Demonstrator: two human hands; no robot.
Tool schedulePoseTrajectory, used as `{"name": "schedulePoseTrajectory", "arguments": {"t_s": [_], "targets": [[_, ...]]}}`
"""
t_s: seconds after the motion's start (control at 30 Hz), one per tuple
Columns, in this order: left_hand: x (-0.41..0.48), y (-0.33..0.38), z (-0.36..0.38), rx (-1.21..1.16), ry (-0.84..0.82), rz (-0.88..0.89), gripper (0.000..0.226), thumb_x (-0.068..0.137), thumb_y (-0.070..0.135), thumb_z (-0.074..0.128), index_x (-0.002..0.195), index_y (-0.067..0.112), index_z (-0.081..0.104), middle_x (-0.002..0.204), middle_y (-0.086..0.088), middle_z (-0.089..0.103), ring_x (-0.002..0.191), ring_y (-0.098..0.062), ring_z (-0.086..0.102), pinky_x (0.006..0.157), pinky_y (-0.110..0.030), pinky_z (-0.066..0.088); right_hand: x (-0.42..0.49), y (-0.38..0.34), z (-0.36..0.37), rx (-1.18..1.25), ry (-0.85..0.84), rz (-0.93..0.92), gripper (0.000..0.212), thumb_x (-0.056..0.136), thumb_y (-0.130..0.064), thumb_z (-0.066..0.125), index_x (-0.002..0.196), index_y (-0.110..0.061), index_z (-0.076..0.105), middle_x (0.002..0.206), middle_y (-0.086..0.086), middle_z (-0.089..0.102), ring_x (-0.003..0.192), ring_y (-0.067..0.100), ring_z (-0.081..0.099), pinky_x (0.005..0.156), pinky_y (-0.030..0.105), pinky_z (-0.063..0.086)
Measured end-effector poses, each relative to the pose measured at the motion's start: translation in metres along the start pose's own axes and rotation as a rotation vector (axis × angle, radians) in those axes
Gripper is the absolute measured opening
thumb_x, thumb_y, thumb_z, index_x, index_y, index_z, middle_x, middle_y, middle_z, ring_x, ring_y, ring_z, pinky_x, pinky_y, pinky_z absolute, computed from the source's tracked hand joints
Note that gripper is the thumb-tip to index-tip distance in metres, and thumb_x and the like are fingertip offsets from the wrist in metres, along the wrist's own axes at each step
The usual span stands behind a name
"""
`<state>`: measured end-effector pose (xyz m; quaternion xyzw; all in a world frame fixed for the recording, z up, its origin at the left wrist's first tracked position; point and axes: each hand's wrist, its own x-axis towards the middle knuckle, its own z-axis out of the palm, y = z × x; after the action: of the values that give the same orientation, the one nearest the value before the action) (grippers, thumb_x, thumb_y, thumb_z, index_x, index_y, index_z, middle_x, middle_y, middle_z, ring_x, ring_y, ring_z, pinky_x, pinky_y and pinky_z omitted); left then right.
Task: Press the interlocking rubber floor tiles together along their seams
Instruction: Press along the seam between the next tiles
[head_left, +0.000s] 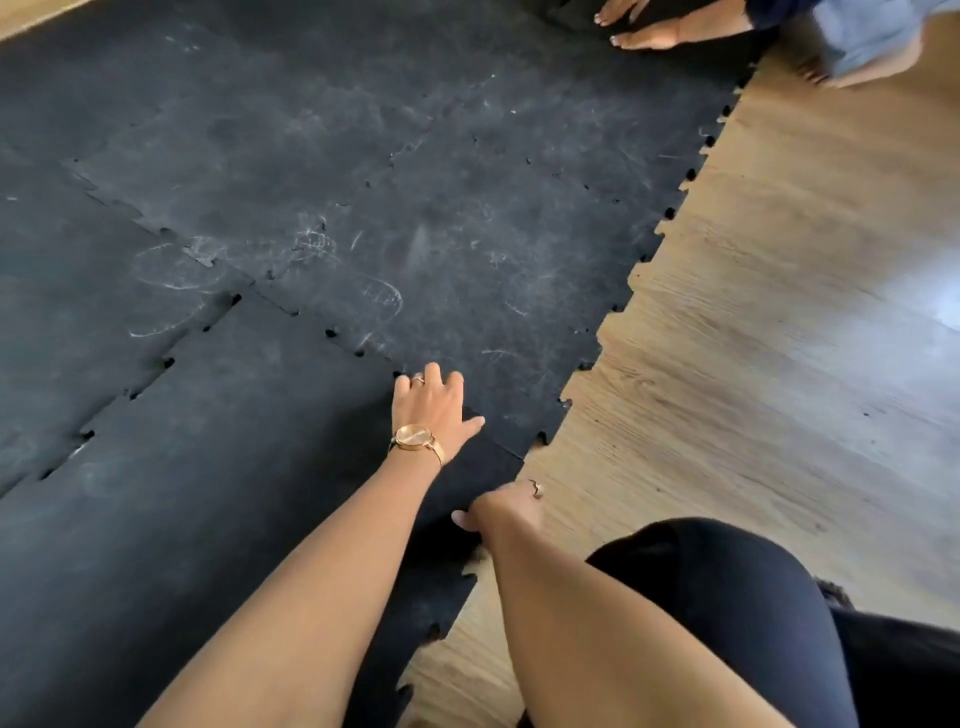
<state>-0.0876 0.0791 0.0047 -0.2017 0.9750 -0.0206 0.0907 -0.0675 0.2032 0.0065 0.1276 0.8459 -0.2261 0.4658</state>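
Black interlocking rubber floor tiles cover the floor. A scuffed middle tile (441, 249) meets the near tile (218, 493) along a toothed seam (343, 338) with small open gaps. My left hand (431, 410), wearing a gold watch and a ring, lies flat with fingers spread on that seam near its right end. My right hand (506, 506) is curled over the near tile's right edge, thumb on top, gripping it. A second seam (130, 389) on the left shows several gaps.
Bare wood floor (753, 338) lies to the right of the jagged tile edge. My knee in black fabric (727, 597) rests at bottom right. Another person's bare feet (654, 31) and a hand (815, 73) are at the top right corner.
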Motion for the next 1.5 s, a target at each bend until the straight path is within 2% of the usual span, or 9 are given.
{"name": "schedulePoseTrajectory", "arguments": {"t_s": [0.07,0.13,0.43,0.67,0.83,1.03,1.17,1.3,1.5], "targets": [[0.007,0.001,-0.005,-0.032,-0.027,-0.049,0.058,0.078,0.064,0.06,0.114,0.018,0.055,0.117,-0.008,0.053,0.103,-0.024,0.057,0.09,-0.037,0.035,-0.003,0.0,-0.007,-0.012,-0.018,0.012,0.085,0.078,-0.03,0.08,0.141,0.001,0.031,0.121,0.011,0.064,0.103,0.024,0.065,0.063,0.024,0.055],[0.013,0.006,-0.011,-0.068,-0.089,-0.083,0.057,0.074,0.061,0.066,0.112,0.019,0.057,0.119,-0.008,0.052,0.106,-0.024,0.055,0.091,-0.037,0.035,-0.002,0.002,-0.011,-0.086,-0.004,-0.01,0.083,0.069,-0.038,0.086,0.13,-0.002,0.043,0.113,0.009,0.069,0.102,0.026,0.069,0.077,0.032,0.059],[0.033,-0.004,-0.026,-0.459,-0.289,-0.279,0.06,0.061,0.039,0.089,0.105,0.012,0.059,0.122,-0.011,0.053,0.116,-0.032,0.05,0.094,-0.041,0.046,0.004,0.011,-0.017,-0.578,0.14,-0.188,0.099,0.069,-0.076,0.063,0.137,-0.007,0.04,0.125,0.002,0.06,0.106,0.02,0.066,0.067,0.027,0.045],[0.026,0.003,-0.024,-0.465,-0.137,-0.337,0.066,0.055,0.039,0.092,0.103,0.015,0.053,0.116,-0.005,0.049,0.106,-0.029,0.049,0.084,-0.039,0.046,-0.001,0.014,-0.018,-0.451,0.138,-0.218,0.081,0.07,-0.07,0.069,0.121,-0.01,0.049,0.114,0.002,0.064,0.101,0.022,0.068,0.072,0.028,0.049],[-0.029,-0.035,0.015,-0.293,0.194,-0.063,0.05,0.076,0.043,0.078,0.111,0.01,0.064,0.122,-0.012,0.057,0.111,-0.033,0.056,0.089,-0.04,0.048,0.003,-0.021,-0.04,-0.941,0.111,-0.319,0.069,0.085,-0.064,0.057,0.131,-0.013,0.055,0.126,0.003,0.062,0.114,0.022,0.063,0.08,0.028,0.051],[-0.115,-0.105,0.066,-0.301,0.019,-0.506,0.108,0.076,0.082,0.002,0.151,0.007,0.023,0.158,-0.024,0.014,0.146,-0.039,0.014,0.118,-0.051,0.011,0.013,-0.084,-0.044,-0.639,0.322,-0.75,0.034,0.099,-0.034,0.046,0.101,-0.005,0.062,0.111,0.017,0.065,0.105,0.037,0.062,0.075,0.035,0.042],[-0.085,-0.118,0.069,-0.386,0.082,-0.633,0.088,0.091,0.069,0.023,0.154,0.008,0.012,0.161,-0.019,0.005,0.149,-0.033,0.002,0.12,-0.048,0.001,0.038,-0.119,-0.035,-0.559,0.603,-1.034,0.043,0.102,-0.043,0.034,0.109,-0.009,0.059,0.116,0.01,0.061,0.113,0.031,0.052,0.084,0.039,0.041],[-0.028,-0.104,0.064,-0.598,0.168,-1.177,0.079,0.096,0.061,0.022,0.154,0.007,0.007,0.162,-0.017,0.002,0.149,-0.031,-0.003,0.119,-0.052,-0.005,0.077,-0.123,-0.021,-0.502,0.717,-0.831,0.068,0.1,-0.057,0.019,0.148,-0.011,0.034,0.157,0.009,0.029,0.15,0.03,0.015,0.12,0.051,0.013],[-0.011,-0.104,0.08,-0.474,0.17,-1.253,0.079,0.095,0.061,0.014,0.154,0.01,0.006,0.161,-0.017,0.004,0.149,-0.034,-0.001,0.118,-0.058,-0.001,0.113,-0.113,0.014,-0.378,0.761,-0.548,0.087,0.089,-0.067,0.003,0.155,-0.013,0.02,0.163,0.006,0.017,0.153,0.029,0.005,0.121,0.057,-0.001]]}}
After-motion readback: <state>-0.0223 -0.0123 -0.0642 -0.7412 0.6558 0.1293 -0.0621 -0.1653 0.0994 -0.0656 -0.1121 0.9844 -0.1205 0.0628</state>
